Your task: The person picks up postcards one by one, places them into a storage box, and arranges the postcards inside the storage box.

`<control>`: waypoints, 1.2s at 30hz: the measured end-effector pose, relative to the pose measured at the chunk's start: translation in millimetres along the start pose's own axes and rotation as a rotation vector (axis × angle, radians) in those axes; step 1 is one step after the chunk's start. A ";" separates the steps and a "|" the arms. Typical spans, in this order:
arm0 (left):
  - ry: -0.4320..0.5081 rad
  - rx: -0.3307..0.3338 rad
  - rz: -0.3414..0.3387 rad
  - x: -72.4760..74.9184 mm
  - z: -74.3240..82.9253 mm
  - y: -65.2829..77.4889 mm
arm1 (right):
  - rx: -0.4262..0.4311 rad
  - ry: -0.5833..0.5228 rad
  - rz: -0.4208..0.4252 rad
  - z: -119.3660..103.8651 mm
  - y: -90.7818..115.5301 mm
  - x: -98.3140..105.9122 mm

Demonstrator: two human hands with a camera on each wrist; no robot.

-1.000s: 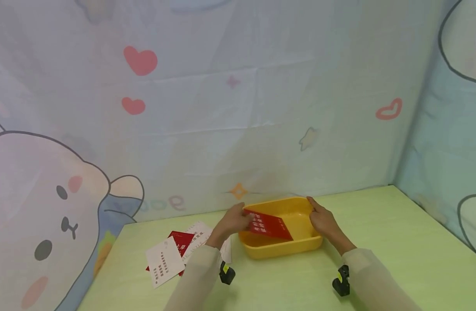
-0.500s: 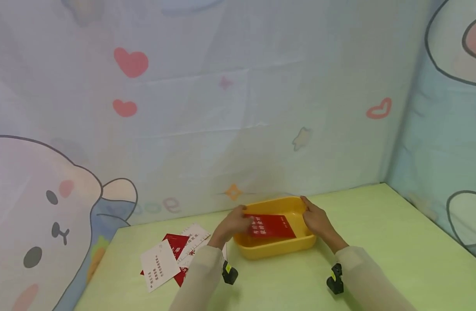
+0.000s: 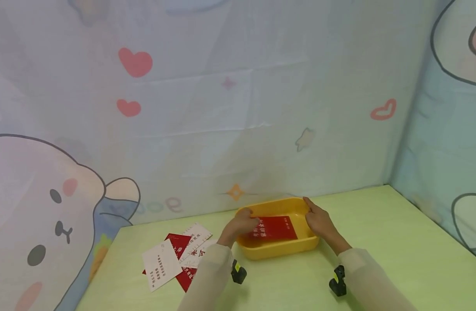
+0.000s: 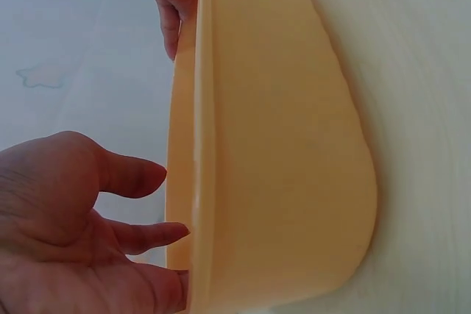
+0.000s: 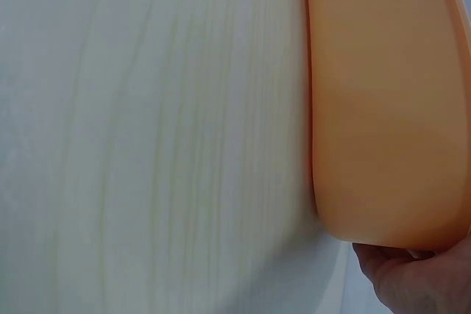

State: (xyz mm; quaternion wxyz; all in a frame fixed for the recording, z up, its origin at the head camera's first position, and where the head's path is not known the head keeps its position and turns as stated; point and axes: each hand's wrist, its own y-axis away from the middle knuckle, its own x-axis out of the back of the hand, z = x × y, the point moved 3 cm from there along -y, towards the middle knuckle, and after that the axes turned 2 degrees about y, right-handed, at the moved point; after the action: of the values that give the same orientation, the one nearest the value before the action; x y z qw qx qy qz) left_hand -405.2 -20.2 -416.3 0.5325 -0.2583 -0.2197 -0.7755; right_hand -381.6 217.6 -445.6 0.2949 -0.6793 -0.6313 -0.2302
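A yellow plastic tray [image 3: 284, 249] stands on the table near its back edge. In it lies a red card [image 3: 278, 229] with white characters, its left end covered by my left hand [image 3: 239, 223]. In the left wrist view, the fingers of my left hand [image 4: 70, 226] are spread and relaxed, reaching past the rim into the tray [image 4: 280, 130]; no card shows between them. My right hand [image 3: 319, 220] grips the tray's right end. From the right wrist, that hand [image 5: 427, 281] shows against the tray's outer end wall [image 5: 390, 145].
Several loose cards, white [image 3: 161, 264] and red [image 3: 178, 242], overlap on the left of the light green table [image 3: 284, 285]. My left sleeve [image 3: 210, 280] partly covers them. A printed cloth backdrop [image 3: 206, 142] rises right behind the table.
The red card has gone from a slant to lying flatter in the tray. My left hand has moved slightly right and in over the tray. The right hand keeps its grip.
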 end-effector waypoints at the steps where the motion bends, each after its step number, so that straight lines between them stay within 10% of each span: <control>1: -0.024 0.009 0.002 -0.9 -0.4 -0.7 | 0.001 0.002 -0.001 -0.2 -0.1 -0.2; 18: -0.102 0.033 0.018 -21.7 -4.0 -0.5 | 0.008 0.027 -0.003 11.6 4.6 -3.0; 36: -0.046 -0.133 0.063 -6.9 -2.6 8.9 | -0.001 0.025 0.000 17.1 7.6 2.9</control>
State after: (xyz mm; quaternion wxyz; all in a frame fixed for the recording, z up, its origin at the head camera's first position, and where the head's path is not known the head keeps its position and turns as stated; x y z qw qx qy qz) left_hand -395.2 -19.9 -422.1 0.5332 -0.3175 -0.1714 -0.7652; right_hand -374.8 231.3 -456.7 0.3024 -0.6765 -0.6276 -0.2387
